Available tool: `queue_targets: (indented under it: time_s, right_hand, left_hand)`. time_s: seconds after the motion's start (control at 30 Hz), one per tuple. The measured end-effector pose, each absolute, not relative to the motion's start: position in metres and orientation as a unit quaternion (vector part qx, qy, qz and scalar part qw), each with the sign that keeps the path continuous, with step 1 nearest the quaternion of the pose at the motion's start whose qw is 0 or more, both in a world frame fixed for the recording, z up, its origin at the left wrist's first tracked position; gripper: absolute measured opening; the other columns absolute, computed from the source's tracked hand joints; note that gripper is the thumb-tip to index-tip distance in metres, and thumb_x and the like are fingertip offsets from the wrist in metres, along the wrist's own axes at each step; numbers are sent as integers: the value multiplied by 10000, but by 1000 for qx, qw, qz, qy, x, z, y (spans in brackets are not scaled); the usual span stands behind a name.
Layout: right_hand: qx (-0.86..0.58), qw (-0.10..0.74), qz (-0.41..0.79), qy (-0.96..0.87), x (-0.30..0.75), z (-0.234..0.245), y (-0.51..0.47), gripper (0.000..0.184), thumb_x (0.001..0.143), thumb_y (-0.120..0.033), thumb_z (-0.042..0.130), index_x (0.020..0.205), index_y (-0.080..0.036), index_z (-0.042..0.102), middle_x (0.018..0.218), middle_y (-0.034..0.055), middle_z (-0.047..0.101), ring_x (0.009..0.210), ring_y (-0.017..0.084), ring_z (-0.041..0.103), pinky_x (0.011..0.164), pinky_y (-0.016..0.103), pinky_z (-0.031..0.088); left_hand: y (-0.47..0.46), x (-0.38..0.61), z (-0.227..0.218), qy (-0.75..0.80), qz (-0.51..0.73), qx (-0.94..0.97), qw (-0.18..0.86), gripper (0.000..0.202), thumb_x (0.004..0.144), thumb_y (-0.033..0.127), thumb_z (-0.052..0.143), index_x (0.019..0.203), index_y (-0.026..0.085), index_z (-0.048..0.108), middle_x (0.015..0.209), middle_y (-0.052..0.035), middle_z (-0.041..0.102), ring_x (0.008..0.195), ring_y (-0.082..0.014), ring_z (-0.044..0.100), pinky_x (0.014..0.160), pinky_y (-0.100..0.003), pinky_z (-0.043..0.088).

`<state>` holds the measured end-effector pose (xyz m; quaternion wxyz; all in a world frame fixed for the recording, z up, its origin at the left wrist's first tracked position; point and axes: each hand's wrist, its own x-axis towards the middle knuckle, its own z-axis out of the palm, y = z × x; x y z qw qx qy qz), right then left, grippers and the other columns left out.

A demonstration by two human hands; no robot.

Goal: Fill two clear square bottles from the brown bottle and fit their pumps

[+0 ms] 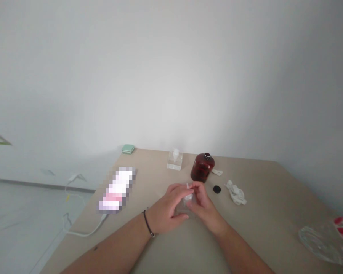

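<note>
Both my hands are closed around a small clear bottle (183, 208) low on the table, near its middle. My left hand (169, 209) wraps its left side, with the fingers reaching over the top. From the right, my right hand (203, 207) grips the upper part, where a whitish top shows between the fingers. Most of the bottle is hidden by the hands. Just behind them stands a dark red-brown bottle (202, 168) with an uncapped neck. A black cap (217, 189) lies to the right of my right hand. Farther back is a clear square pump bottle (174, 161), upright.
A phone (118, 188) with a blurred screen lies at the left, a white cable (87, 234) running off the table edge. Crumpled tissue (236, 193) rests on the right. A green case (128, 148) sits at the back left. A clear plastic bottle (322, 241) lies at the right.
</note>
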<state>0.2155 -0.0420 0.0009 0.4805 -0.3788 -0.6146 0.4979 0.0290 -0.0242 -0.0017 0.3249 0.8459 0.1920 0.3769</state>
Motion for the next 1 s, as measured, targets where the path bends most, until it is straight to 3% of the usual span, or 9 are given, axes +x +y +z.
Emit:
queue_targets:
  time_s: [0.37, 0.53, 0.73, 0.9, 1.0]
  right_hand:
    - [-370, 481, 495, -621, 218, 1, -43, 383, 879, -558, 601, 1131, -302, 470, 1106, 36, 528, 1102, 232, 508, 960, 381, 412]
    - [-375, 494, 473, -626, 217, -5, -39, 472, 788, -564, 712, 1096, -282, 491, 1061, 32, 558, 1038, 234, 540, 944, 391, 425]
    - [-350, 491, 488, -631, 217, -3, -40, 331, 858, -491, 670, 1089, -271, 585, 1130, 53, 619, 1107, 247, 560, 984, 411, 418]
    - [-328, 474, 511, -638, 220, 2, -41, 294, 907, -463, 614, 1135, -277, 620, 1178, 58, 623, 1145, 246, 566, 1008, 405, 416]
    - [-324, 485, 512, -631, 220, -1, -40, 321, 874, -454, 666, 1141, -285, 607, 1195, 54, 617, 1158, 244, 562, 1014, 406, 416]
  left_hand:
    - [-23, 29, -1, 187, 386, 847, 313, 675, 852, 261, 650, 1454, 282, 344, 1443, -136, 452, 1336, -306, 397, 1124, -527, 323]
    - [-22, 29, -2, 175, 390, 852, 302, 667, 849, 251, 653, 1442, 279, 349, 1419, -135, 479, 1326, -299, 418, 1117, -517, 330]
    - [-22, 29, -3, 176, 389, 851, 305, 698, 840, 217, 644, 1462, 266, 332, 1445, -136, 463, 1345, -306, 399, 1131, -531, 324]
    - [-22, 28, -2, 182, 382, 852, 309, 698, 835, 208, 644, 1461, 262, 340, 1447, -135, 454, 1354, -304, 387, 1140, -534, 315]
    - [-21, 28, -4, 180, 383, 852, 309, 696, 834, 204, 643, 1458, 262, 338, 1447, -140, 450, 1356, -305, 384, 1138, -542, 317]
